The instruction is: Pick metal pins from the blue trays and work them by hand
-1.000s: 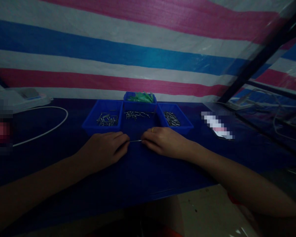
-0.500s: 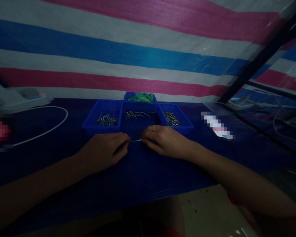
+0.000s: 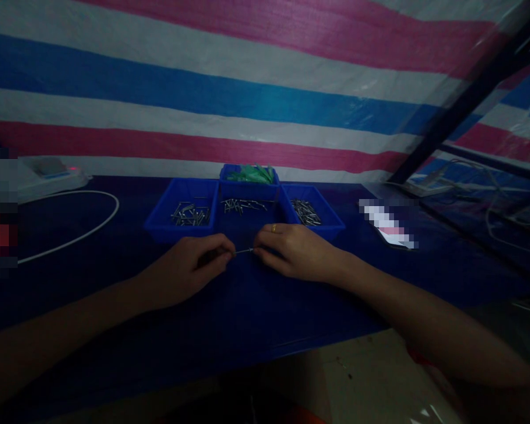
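Between my hands, above the blue tabletop, runs a thin metal pin (image 3: 244, 251) with a slightly thicker bit at its right end; it resembles a blind rivet. The thumb and fingers of my left hand (image 3: 203, 262) pinch its left end. At the other end my right hand (image 3: 291, 250), with a ring on one finger, closes its fingertips on it, hiding the tip. Just beyond, a blue tray (image 3: 159, 215) on the left holds loose metal pins (image 3: 189, 214). Another blue tray (image 3: 333, 219) on the right has a denser pile. Several pins (image 3: 242, 205) lie between the trays.
A third blue tray (image 3: 249, 189) with green plastic bags (image 3: 251, 174) stands behind. To the right lies a phone-like object (image 3: 395, 235), partly blurred out. A white device (image 3: 48, 176) and a white cable (image 3: 110, 215) are at left. Striped sheeting closes off the back.
My left hand has shifted its grip slightly, its fingers now more arched around the pin's left end. My right hand stays nearly still.
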Tool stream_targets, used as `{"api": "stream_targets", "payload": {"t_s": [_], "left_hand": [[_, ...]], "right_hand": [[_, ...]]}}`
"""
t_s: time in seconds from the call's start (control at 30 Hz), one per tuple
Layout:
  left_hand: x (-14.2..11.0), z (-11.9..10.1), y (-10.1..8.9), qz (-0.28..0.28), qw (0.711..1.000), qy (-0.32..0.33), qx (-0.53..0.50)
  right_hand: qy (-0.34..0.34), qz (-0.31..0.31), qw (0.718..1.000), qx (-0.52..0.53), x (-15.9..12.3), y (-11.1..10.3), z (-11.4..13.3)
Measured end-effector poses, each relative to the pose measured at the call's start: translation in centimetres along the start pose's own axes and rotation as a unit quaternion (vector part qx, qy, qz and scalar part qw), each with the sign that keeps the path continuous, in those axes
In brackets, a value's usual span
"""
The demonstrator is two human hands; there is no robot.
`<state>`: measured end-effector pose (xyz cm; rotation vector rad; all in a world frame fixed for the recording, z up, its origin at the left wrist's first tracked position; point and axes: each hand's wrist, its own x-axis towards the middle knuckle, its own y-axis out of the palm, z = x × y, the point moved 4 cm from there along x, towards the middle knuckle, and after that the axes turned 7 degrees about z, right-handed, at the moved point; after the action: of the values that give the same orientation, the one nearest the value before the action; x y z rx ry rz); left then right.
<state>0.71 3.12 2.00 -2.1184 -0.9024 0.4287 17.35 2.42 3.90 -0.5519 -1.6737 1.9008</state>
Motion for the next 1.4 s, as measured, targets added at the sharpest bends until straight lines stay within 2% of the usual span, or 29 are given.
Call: {"api": "stream_targets", "payload": {"t_s": [1.4], "left_hand": [[-0.15, -0.2, 0.27, 0.042, 0.999, 0.031, 0.01]], "right_hand": [[-0.016, 0.006, 1.0, 0.014, -0.14, -0.26, 0.36]]}}
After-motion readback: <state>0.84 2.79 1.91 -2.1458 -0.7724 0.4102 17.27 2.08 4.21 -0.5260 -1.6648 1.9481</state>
